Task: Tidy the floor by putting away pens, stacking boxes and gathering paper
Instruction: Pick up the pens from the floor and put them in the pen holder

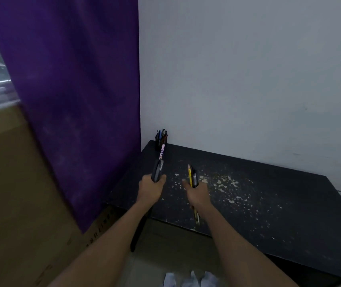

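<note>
Since the pen cup (160, 141) stands ahead, the left hand (151, 189) grips dark pens (157, 170) pointing at it; the right hand (199, 193) grips yellow and black pens (192, 176).

A black worktop (269, 193) stands in the corner, its far edge against the wall. Its surface is scuffed, with pale flecks (223, 183) scattered thickly across the middle. In the far left corner stands a dark pen holder (160, 142) with pens (162, 133) upright in it. Below the near edge, on the pale floor (144, 272), lies what looks like crumpled white paper (190, 279), cut off by the frame.
</note>
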`<state>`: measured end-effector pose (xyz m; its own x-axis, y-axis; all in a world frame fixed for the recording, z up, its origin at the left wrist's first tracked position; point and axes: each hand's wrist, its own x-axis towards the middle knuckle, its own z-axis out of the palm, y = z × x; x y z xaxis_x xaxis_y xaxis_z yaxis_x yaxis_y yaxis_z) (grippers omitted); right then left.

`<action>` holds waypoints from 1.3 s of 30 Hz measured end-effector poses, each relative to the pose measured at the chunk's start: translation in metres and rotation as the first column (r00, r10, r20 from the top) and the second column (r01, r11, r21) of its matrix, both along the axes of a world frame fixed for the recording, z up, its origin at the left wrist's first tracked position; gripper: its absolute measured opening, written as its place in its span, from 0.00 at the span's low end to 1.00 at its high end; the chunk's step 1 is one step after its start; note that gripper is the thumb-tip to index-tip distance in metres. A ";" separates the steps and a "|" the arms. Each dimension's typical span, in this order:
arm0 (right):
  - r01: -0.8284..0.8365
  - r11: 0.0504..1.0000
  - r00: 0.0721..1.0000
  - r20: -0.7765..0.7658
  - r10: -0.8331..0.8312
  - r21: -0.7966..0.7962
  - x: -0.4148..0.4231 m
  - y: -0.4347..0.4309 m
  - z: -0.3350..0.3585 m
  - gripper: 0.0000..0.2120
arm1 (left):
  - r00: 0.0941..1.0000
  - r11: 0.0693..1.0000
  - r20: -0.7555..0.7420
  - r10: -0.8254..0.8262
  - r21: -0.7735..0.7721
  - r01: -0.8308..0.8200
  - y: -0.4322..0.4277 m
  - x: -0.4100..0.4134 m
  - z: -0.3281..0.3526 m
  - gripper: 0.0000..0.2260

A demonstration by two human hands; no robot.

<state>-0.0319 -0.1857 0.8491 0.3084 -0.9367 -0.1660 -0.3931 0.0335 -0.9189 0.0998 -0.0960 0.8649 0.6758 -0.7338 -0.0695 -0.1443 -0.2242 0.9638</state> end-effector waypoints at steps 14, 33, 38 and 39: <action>-0.059 0.998 0.992 0.109 0.059 -0.005 0.058 -0.089 0.002 0.20 | 0.991 0.989 -0.031 0.127 -0.066 -0.129 -0.078 0.051 0.011 0.14; 0.130 0.978 0.936 0.305 -0.175 0.161 0.213 -0.197 -0.012 0.17 | 0.987 0.985 -0.075 0.142 -0.085 -0.148 -0.205 0.227 -0.010 0.15; 0.180 0.968 0.921 0.314 -0.229 0.178 0.232 -0.219 -0.013 0.09 | 0.987 0.984 -0.100 0.126 -0.112 -0.137 -0.226 0.244 -0.014 0.16; 0.183 0.967 0.921 0.314 -0.232 0.180 0.235 -0.223 -0.014 0.09 | 0.985 0.984 -0.111 0.128 -0.107 -0.140 -0.230 0.246 -0.015 0.16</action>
<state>0.2027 -0.4084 0.8353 0.1700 -0.9590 -0.2267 -0.0386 0.2234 -0.9740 0.3460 -0.3257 0.8503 0.7623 -0.6439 -0.0655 -0.0185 -0.1230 0.9922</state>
